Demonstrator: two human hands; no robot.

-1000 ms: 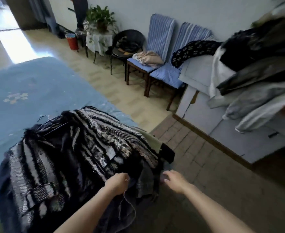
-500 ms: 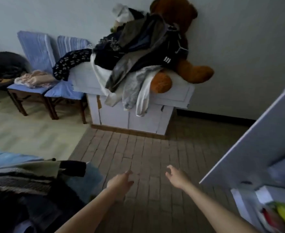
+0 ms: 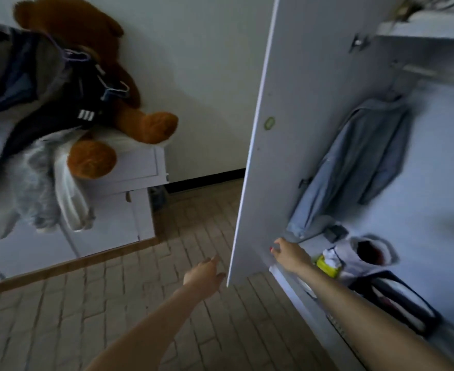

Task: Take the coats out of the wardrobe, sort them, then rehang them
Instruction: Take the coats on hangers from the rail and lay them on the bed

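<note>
The white wardrobe stands open on the right, its door [image 3: 282, 135] swung out toward me. Inside, one grey-blue coat [image 3: 354, 167] hangs from the rail [image 3: 434, 73]. My right hand [image 3: 287, 251] reaches past the door's lower inner edge, below the coat's hem, fingers loose and holding nothing. My left hand [image 3: 204, 273] hovers over the floor just left of the door's bottom corner, fingers relaxed and empty. A pile of dark and grey coats [image 3: 28, 108] lies on a white cabinet at the left.
A brown teddy bear [image 3: 92, 84] sits against the wall on the white cabinet [image 3: 129, 188]. On the wardrobe floor lie a white bag [image 3: 367, 255], a yellow-green pack [image 3: 327, 263] and a dark-edged bag [image 3: 397, 298]. Brick-pattern floor [image 3: 113, 303] stretches between cabinet and wardrobe.
The view has swung right from the bed with the striped coat to the open wardrobe. Both hands let go of the coat and moved toward the wardrobe, the right one going inside.
</note>
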